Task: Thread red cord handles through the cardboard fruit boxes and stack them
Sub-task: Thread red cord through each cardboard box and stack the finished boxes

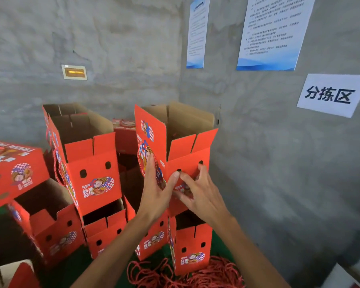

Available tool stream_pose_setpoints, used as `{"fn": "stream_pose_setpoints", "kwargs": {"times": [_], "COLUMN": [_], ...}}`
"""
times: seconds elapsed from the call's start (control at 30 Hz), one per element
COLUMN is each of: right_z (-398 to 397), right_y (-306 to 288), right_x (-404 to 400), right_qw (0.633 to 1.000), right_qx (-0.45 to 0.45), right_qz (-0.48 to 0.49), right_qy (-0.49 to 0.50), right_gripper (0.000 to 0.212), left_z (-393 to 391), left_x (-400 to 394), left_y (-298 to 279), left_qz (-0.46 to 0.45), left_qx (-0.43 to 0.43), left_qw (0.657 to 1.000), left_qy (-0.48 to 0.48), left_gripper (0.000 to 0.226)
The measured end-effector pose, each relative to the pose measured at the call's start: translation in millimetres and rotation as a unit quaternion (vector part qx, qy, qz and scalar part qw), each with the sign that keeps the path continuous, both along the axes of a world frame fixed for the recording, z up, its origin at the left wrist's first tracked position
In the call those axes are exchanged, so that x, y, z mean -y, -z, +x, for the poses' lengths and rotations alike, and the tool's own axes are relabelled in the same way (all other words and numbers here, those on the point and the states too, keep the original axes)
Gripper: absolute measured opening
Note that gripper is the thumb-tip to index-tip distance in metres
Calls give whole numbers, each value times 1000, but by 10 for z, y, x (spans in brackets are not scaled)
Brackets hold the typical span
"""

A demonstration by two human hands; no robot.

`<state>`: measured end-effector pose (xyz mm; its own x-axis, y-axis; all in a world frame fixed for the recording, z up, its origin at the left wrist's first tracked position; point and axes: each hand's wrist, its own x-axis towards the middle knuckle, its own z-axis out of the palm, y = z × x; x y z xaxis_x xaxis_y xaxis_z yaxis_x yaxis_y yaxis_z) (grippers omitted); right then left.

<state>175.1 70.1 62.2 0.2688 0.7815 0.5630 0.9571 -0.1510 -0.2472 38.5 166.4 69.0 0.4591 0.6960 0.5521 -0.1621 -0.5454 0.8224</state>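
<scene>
Both hands are on the top box (187, 163), an open red cardboard fruit box that stands on the right stack, near the concrete wall (279, 163) on the right. The left hand (156, 194) lies against the left side and near corner of this box, with fingers almost straight and pointing up, and its thumb presses on the near face just below a small dark hole (179, 170). The right hand (200, 192) is on the near face of the same box, fingers spread and bent, with the fingertips close to the two holes; if it pinches a cord end there, I cannot tell, because the fingers hide it. A red cord handle (140, 163) hangs as a loop on the left side of the top box, just beside the left hand. Under this box stands the lower box (192, 246), also open, with its flaps up and two holes on the near face. To the left is a second stack, and its upper box (89, 163) has open flaps and a cord loop (57, 169) on its left side. More red boxes stand lower around it, and one closed box (15, 169) lies tilted at the far left. On the green floor (71, 273), near the bottom, lies a heap of loose red cords (195, 275). On the wall hang two printed notices (274, 32) and a white sign (333, 94) with three black characters.
</scene>
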Motion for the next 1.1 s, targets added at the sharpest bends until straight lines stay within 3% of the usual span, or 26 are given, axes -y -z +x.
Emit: {"fn": "stream_pose_setpoints", "kwargs": {"times": [0.27,0.43,0.6,0.9,1.1], "right_z": [61,-33,-230,-637,-958], "right_y": [291,412,392,390,623], "right_x": [-619,-862,-1080,-908,-767], "right_qw": [999,991,989,985,972], "right_qx": [-34,-58,-52,-116,-146], "right_qz": [-22,-25,-23,118,154], "right_qy": [-30,-115,-137,-53,-98], "right_gripper": [55,60,62,21,21], "left_z": [-12,-129,-257,-771,-1320], "left_x": [-451,-652,-830,-732,-484], "left_y": [37,174,116,120,297], "left_qz": [8,7,20,103,195], "left_qx": [-5,-36,-74,-165,-265], "left_qw": [1000,996,978,946,896], "left_qy": [-6,-81,-193,-261,-297], "left_gripper": [67,68,60,58,50]}}
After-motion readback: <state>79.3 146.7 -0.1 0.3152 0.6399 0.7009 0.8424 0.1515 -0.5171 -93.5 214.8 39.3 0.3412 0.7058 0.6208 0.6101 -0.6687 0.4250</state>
